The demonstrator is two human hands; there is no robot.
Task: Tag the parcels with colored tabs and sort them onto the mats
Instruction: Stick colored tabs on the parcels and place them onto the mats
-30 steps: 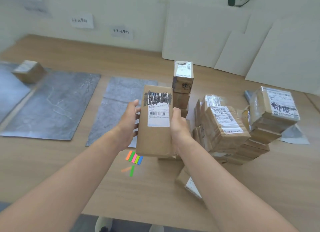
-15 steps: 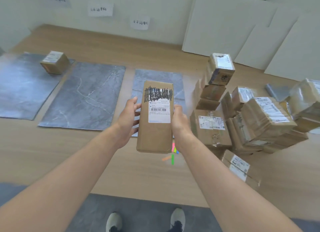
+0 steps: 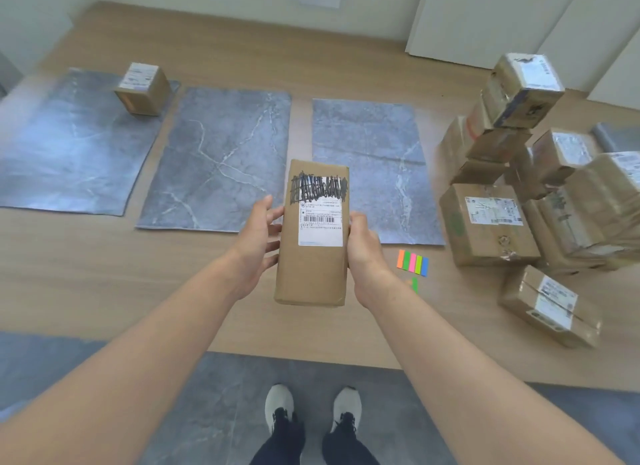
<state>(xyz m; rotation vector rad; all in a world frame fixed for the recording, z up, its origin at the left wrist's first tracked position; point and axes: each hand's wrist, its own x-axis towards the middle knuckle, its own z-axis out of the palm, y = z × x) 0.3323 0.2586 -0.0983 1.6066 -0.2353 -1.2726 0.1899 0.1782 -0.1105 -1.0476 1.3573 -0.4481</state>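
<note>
- I have the parcel [image 3: 311, 256] upright above the table's [image 3: 104, 274] near half, label toward me, lifted off the wood.
- My left hand [image 3: 254, 242] clasps its left long edge, thumb in front and fingers behind. My right hand [image 3: 367, 253] clasps the right long edge.
- From here the parcel's top edge covers the strip of wood between the middle mat [image 3: 221, 159] and the right mat [image 3: 374, 145].
- The left mat [image 3: 62, 159] bears one box [image 3: 143, 88] at its far right corner.
- Open wood runs from the mats' near edges to the table's front edge.
- The tabs [image 3: 412, 262] lie just off the right mat's near right corner, close to my right wrist, with a loose green tab [image 3: 415, 285] just beyond them.
- The pile [image 3: 519, 187] crowds the right side, its front box just beside the right mat's edge.
</note>
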